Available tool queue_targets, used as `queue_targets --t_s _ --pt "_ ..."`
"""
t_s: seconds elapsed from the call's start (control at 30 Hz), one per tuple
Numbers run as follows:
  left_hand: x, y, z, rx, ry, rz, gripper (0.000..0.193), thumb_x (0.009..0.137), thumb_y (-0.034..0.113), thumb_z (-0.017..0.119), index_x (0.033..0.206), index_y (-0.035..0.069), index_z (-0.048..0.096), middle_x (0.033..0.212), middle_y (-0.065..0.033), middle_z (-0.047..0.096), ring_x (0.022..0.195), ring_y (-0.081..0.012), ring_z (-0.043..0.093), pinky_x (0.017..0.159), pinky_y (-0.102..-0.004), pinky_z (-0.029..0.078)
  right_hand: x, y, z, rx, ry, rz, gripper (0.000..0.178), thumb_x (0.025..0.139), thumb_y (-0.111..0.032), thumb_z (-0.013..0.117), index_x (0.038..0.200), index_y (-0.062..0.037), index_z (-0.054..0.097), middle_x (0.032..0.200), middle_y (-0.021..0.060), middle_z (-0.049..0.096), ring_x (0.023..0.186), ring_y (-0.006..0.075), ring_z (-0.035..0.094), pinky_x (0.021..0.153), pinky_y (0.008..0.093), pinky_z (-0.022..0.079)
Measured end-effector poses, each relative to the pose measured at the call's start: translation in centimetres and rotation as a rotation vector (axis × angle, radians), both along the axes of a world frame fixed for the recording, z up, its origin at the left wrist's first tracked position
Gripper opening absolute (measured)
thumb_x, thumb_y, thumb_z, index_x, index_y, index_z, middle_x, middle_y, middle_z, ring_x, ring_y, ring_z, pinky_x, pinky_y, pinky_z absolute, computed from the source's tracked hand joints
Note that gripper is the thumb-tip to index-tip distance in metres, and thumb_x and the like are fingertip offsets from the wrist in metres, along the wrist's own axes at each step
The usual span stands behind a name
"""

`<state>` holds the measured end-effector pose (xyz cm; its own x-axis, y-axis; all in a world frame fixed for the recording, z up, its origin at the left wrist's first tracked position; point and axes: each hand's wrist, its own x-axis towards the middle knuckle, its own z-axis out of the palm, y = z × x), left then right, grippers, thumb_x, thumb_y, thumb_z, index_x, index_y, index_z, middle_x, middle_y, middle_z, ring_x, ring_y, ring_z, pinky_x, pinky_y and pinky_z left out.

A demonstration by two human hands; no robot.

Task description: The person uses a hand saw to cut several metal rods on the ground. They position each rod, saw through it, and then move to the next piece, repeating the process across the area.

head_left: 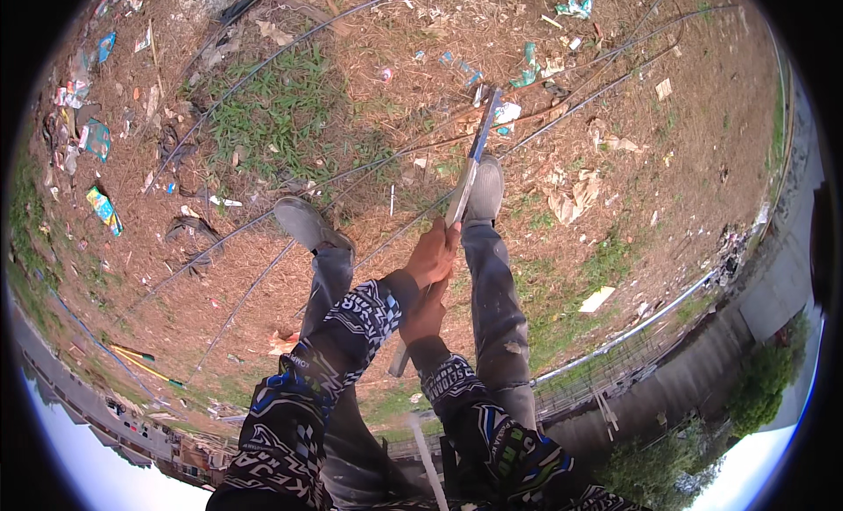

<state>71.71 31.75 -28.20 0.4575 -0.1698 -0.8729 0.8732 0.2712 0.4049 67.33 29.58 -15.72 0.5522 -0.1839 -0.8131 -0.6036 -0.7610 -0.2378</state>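
My left hand [432,255] is closed round the wooden handle of a long tool [463,191]. Just below it, my right hand [427,314] grips the same handle, its fingers mostly hidden. The tool slants up and away over the ground, beside my right shoe [486,191]. Its far part is narrow, blue and silver; I cannot tell its exact kind. The butt of the handle sticks out below my right wrist. My left shoe [307,223] stands on dry litter.
Thin dark rods or cables [369,167] cross the ground around my feet. Green grass [272,116] grows ahead on the left. Scattered wrappers [104,210] and dry leaves [575,195] lie about. A yellow-handled tool [145,363] lies at the left, and a concrete wall [667,370] runs along the right.
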Motion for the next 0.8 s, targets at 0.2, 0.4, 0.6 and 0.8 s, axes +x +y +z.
queue_targets --t_s 0.2,0.4,0.6,0.8 --pt "-1.0 0.5 -2.2 -0.155 0.067 0.283 0.036 0.103 0.039 0.043 0.101 0.003 0.044 0.071 -0.0048 0.043 0.063 -0.0174 0.048 0.057 -0.0304 0.040 -1.8 1.6 -2.8 0.054 -0.065 -0.095 0.069 0.095 -0.011 0.044 0.150 -0.0080 0.003 0.091 0.0313 0.064 0.079 0.0524 0.060 0.064 0.0534 0.047" --pt "6.4 4.6 2.5 0.005 -0.181 -0.095 0.053 0.100 0.046 0.048 0.126 0.000 0.056 0.097 -0.0112 0.063 0.088 -0.0200 0.062 0.080 -0.0357 0.049 14.3 -6.0 12.3 0.488 0.150 -0.564 0.043 0.102 -0.024 0.044 0.139 -0.0021 0.038 0.072 0.0028 0.049 0.040 0.0075 0.043 0.034 0.0216 0.037" --pt "9.0 6.3 -10.4 1.120 -0.408 -0.397 0.042 0.090 0.025 0.059 0.126 0.004 0.054 0.122 -0.0173 0.058 0.112 -0.0392 0.055 0.094 -0.0453 0.046 19.8 -13.2 14.1 0.401 0.234 -0.344 0.055 0.098 -0.016 0.051 0.148 -0.0044 0.030 0.071 0.0008 0.050 0.045 0.0074 0.044 0.038 0.0217 0.038" --pt "8.3 7.3 -15.7 1.028 -0.239 -0.585 0.023 0.086 0.019 0.061 0.106 0.008 0.067 0.102 -0.0160 0.067 0.095 -0.0368 0.062 0.084 -0.0467 0.050 19.7 -16.6 14.9 0.456 0.344 -0.441 0.055 0.096 -0.013 0.051 0.147 -0.0036 0.032 0.070 0.0004 0.049 0.047 0.0070 0.044 0.039 0.0208 0.037"
